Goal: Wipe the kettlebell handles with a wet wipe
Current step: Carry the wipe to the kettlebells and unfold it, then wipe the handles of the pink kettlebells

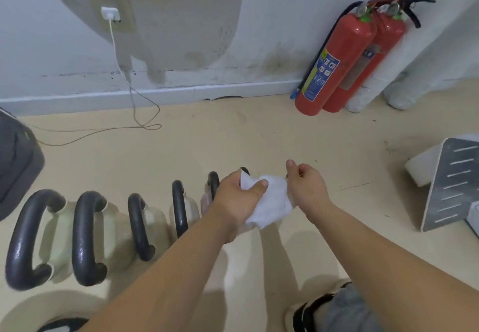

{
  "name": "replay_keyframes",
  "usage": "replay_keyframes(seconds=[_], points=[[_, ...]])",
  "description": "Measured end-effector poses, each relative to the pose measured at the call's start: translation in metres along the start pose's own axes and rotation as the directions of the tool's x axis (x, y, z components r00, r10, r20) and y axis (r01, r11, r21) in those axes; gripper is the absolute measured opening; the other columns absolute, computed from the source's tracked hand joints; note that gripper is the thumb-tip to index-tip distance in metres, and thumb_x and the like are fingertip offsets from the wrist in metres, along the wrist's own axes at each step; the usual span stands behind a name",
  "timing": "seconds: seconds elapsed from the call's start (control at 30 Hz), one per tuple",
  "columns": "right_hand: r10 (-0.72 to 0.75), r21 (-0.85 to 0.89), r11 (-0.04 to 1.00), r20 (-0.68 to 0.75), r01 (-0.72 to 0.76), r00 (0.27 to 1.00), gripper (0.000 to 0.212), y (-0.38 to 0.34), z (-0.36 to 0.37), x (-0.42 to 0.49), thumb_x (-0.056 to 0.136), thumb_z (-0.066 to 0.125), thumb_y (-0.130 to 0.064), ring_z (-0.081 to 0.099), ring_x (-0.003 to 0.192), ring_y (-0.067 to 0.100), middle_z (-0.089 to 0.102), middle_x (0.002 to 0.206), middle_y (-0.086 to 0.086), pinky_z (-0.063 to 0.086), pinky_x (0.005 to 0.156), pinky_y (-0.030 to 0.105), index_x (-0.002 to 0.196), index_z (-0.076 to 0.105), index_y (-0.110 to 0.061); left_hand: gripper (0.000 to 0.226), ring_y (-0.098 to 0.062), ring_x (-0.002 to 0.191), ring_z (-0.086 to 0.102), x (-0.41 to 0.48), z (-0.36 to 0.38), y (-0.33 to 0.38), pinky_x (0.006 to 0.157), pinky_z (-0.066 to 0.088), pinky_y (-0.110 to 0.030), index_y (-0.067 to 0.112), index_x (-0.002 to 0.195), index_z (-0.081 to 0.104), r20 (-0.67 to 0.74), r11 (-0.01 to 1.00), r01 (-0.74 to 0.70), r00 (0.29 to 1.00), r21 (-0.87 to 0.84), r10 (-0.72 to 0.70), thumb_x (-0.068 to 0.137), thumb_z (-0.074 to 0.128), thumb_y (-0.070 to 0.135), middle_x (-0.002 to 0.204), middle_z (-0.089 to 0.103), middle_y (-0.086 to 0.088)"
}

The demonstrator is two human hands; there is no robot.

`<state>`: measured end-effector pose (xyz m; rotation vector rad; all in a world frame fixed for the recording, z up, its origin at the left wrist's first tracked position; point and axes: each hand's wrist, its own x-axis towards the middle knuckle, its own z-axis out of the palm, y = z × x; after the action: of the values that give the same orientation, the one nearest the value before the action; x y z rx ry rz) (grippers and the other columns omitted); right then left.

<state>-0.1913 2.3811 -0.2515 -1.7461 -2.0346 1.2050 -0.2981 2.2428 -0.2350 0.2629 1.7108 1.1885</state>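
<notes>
1. Both hands are on one crumpled white wet wipe (269,202). The left hand (237,197) pinches its left edge, thumb on top, and the right hand (307,186) is curled round the right edge.
2. The wipe hangs over the far end of a row of pale kettlebells (116,233) with curved black handles (85,236). Can't tell if it touches one.
3. Two red fire extinguishers (334,65) lean on the wall.

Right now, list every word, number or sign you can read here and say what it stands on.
No text here can be read with certainty.
Front fire extinguisher: blue and yellow label, pictograms and print too blurred to read.
Rear fire extinguisher: grey label, marks too blurred to read.
Kettlebell handles, wet wipe: no text visible.
</notes>
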Motion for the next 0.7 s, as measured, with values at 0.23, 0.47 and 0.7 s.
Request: replay_keyframes(seconds=[0.23, 0.47, 0.7], points=[[0.095, -0.276, 0.959, 0.118, -0.059, 0.988, 0.048, 0.042, 0.001, -0.019, 0.100, 0.054, -0.041, 0.051, 0.064, 0.028, 0.055, 0.072, 0.008, 0.049, 0.062, 0.034, 0.082, 0.059, 0.004, 0.009, -0.028, 0.061, 0.059, -0.024, 0.035, -0.050, 0.050, 0.047, -0.026, 0.010, 0.096, 0.060, 0.206, 0.979, 0.178, 0.966, -0.099, -0.155, 0.093, 0.063, 0.018, 0.078, 0.068, -0.015], [0.259, 0.165, 0.886, 0.599, -0.434, 0.758, 0.056, 0.037, 0.010, -0.041, 0.103, 0.049, -0.058, 0.076, 0.092, 0.023, 0.081, 0.100, 0.010, 0.055, 0.086, 0.037, 0.106, 0.081, -0.012, 0.012, -0.026, 0.069, 0.064, -0.018, 0.054, -0.034, 0.066, 0.056, -0.031, 0.010, 0.101, 0.059, 0.169, 0.953, 0.201, 0.972, -0.226, -0.164, 0.098, 0.047, 0.009, 0.086, 0.068, -0.016], [0.424, 0.296, 0.850, 0.105, -0.436, 0.899, 0.041, 0.041, 0.017, -0.018, 0.108, 0.042, -0.036, 0.066, 0.080, 0.032, 0.070, 0.097, 0.015, 0.057, 0.066, 0.034, 0.116, 0.066, -0.003, 0.041, -0.025, 0.087, 0.074, -0.008, 0.047, -0.036, 0.075, 0.063, -0.032, 0.012, 0.117, 0.064, 0.151, 0.955, 0.141, 0.983, -0.259, -0.104, 0.088, 0.044, -0.008, 0.112, 0.067, -0.007]])
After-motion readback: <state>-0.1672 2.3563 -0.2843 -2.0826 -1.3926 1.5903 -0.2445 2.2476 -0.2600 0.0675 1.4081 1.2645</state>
